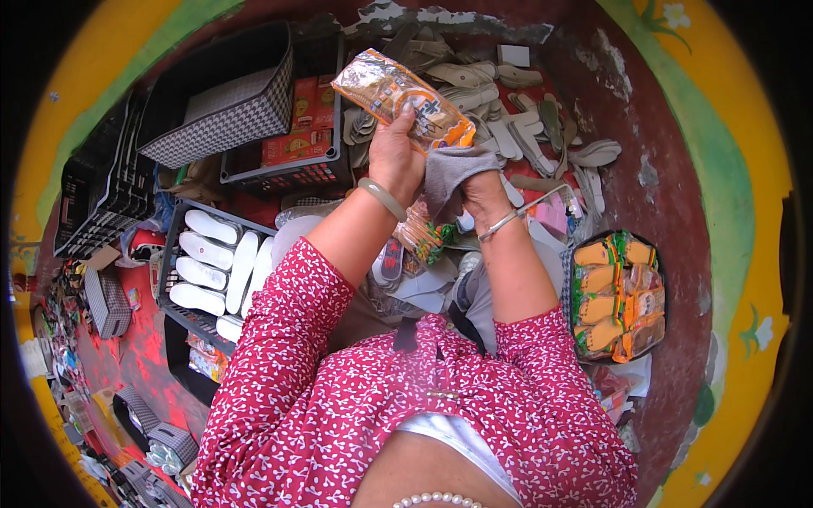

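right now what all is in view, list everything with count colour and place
packet of insoles: one, clear wrap with orange and gold print, held up at top centre
grey cloth: one, grey, under the packet at the right hand
loose insoles: a large pile, beige and grey, on the floor at top right
white insoles: about seven, white, in a black crate at left
packed insoles: several packets, orange and green, in a basket at right
checked box: one, black and white, top left
red boxes: a few, red, in a black crate beside the checked box
left hand: gripping the packet, pale green bangle on the wrist
right hand: on the grey cloth, thin metal bangle on the wrist
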### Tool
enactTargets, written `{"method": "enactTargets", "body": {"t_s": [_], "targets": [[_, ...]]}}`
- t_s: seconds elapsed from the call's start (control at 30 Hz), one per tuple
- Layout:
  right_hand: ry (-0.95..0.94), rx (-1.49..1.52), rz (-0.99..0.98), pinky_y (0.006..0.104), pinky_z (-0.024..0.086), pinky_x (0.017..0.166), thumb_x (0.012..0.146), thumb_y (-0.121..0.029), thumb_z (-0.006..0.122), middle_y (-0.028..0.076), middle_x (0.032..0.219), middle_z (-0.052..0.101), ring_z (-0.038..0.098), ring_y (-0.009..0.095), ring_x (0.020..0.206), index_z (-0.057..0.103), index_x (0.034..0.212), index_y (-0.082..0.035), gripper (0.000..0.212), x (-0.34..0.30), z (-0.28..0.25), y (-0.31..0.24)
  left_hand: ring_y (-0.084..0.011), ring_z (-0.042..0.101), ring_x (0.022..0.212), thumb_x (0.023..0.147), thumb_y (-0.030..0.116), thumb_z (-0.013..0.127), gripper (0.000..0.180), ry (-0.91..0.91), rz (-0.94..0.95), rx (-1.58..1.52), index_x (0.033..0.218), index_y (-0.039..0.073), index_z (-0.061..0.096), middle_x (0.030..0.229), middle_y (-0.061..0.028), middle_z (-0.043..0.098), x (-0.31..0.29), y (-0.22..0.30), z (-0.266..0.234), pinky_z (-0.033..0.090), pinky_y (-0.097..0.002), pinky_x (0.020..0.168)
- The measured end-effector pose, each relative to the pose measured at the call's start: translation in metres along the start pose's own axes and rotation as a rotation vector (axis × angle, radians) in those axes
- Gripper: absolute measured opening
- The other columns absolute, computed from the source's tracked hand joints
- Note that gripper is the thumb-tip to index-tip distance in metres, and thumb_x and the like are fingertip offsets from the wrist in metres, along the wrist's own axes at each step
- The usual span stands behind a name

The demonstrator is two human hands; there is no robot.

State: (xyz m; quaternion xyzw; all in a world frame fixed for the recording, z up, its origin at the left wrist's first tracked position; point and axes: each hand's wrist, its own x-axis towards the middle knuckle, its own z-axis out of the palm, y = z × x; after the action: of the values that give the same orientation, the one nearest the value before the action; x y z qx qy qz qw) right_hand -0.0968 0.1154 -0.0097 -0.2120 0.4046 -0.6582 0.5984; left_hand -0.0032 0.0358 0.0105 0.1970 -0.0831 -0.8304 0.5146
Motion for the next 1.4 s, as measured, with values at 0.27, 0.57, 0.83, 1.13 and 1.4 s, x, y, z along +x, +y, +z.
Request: {"method": "enactTargets", "body": {"t_s": [0.27,0.57,0.83,1.13,1.4], "targets": [[0.01,-0.08,-0.012,0.0267,0.051,0.065,0.082,-0.009,0.06,0.006,0.086,0.062,0.06,0.014,0.074,0.06,0.097,-0.001,0.017,-0.008,0.012,0.005,-0.0247,0.059,0.094,0.09,0.003,0.046,0.022,0.02,0.043,0.015,0.111,0.003,0.047,0.105,-0.0107,0.057,0.014,0.006,-0.014,0.049,-0.0453,0.086],[-0.036,-0.111,-0.021,0.0263,0.05,0.064,0.08,-0.007,0.061,0.005,0.088,0.061,0.059,0.013,0.075,0.06,0.099,-0.002,0.019,-0.013,0.015,0.002,-0.0262,0.059,0.095,0.09,0.003,0.046,0.023,0.021,0.018,0.011,0.113,0.003,0.046,0.106,-0.0111,0.056,0.007,0.014,-0.004,0.048,-0.046,0.086],[-0.029,-0.17,0.005,0.0241,0.049,0.062,0.079,-0.007,0.063,0.002,0.085,0.061,0.058,0.01,0.073,0.062,0.095,-0.004,0.017,-0.015,0.013,-0.003,-0.0258,0.058,0.096,0.089,0.001,0.047,0.025,0.017,0.079,0.046,0.114,0.004,0.047,0.107,-0.0109,0.057,0.015,0.014,-0.009,0.048,-0.0466,0.086],[-0.125,-0.277,0.02,0.0243,0.05,0.066,0.073,-0.007,0.067,0.007,0.092,0.062,0.06,0.013,0.08,0.062,0.092,-0.002,0.02,-0.018,-0.026,-0.027,-0.024,0.06,0.093,0.089,0.001,0.046,0.024,0.059,0.304,0.103,0.113,0.003,0.048,0.104,-0.0103,0.058,0.035,0.061,-0.006,0.051,-0.0417,0.082],[-0.099,-0.55,-0.307,0.0257,0.046,0.069,0.066,-0.004,0.066,0.006,0.092,0.055,0.055,0.015,0.081,0.051,0.089,-0.005,0.028,-0.001,-0.041,-0.044,-0.0199,0.062,0.087,0.087,0.0,0.049,0.024,-0.276,-0.088,0.304,0.111,0.001,0.051,0.101,-0.0082,0.06,0.015,0.029,-0.001,0.054,-0.0366,0.075]]}}
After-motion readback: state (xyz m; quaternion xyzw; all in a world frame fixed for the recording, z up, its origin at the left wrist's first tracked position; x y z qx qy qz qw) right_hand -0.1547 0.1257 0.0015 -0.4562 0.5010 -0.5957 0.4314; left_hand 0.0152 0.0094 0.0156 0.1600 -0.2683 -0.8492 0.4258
